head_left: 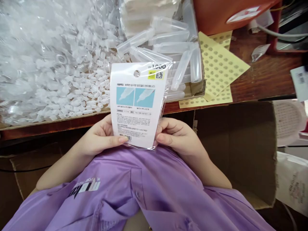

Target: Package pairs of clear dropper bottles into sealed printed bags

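A clear packet with a white printed card (137,112) is held upright over my lap, its text side facing me. My left hand (102,136) grips the packet's lower left edge, thumb across the front near the barcode. On the lower right edge, my right hand (176,136) pinches the packet between thumb and fingers. Beyond the packet, translucent plastic tubes (172,48) lie in a shallow cardboard box (198,89). A large heap of small white and clear plastic parts (72,73) spreads to the left.
Yellow sticker sheets (218,64) lie on the brown wooden table (264,77) right of the box. An orange container (214,16) stands at the back. Below the table edge, on the right, is a large open cardboard box (235,154), with a white bag (292,179) beside it.
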The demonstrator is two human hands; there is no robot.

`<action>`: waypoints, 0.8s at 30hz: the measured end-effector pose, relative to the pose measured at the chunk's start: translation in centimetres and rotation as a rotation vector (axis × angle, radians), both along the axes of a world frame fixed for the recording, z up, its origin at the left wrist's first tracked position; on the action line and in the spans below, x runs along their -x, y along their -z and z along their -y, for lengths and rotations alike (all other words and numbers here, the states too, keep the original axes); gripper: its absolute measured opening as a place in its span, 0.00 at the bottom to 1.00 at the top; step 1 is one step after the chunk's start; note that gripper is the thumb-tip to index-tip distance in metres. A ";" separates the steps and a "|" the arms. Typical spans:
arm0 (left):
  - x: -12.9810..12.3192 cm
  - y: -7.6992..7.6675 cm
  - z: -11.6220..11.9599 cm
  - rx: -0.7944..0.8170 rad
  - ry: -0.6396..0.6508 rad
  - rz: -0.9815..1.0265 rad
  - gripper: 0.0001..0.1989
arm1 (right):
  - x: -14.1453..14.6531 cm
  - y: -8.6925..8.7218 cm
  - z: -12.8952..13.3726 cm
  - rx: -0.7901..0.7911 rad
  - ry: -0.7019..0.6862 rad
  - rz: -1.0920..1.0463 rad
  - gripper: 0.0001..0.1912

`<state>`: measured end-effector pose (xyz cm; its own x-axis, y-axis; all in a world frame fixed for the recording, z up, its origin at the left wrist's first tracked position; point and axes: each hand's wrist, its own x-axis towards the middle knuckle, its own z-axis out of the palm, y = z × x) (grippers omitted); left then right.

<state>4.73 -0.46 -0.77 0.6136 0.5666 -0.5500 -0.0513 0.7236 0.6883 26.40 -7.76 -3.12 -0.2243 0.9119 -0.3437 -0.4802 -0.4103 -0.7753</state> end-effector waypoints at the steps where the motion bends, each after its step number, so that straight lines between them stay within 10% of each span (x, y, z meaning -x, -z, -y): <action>1: 0.1 0.1 0.1 0.003 -0.012 -0.025 0.21 | 0.1 -0.1 -0.1 0.013 -0.002 -0.022 0.10; 9: 1.0 -0.7 -0.2 -0.092 0.056 0.034 0.26 | 0.5 -2.0 -0.9 -0.136 -0.029 0.396 0.11; 16: 2.7 -1.4 -1.4 0.169 0.130 0.364 0.23 | -0.2 -3.6 -4.1 -0.340 -0.345 0.196 0.08; 24: 3.9 -2.4 -2.8 0.099 0.115 0.442 0.26 | -1.2 -7.7 -9.1 -0.419 -0.299 0.314 0.10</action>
<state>0.82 2.36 1.61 0.8569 0.4394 -0.2695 -0.2403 0.8030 0.5454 27.56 1.33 4.54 -0.4375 0.8972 -0.0600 -0.1132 -0.1212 -0.9862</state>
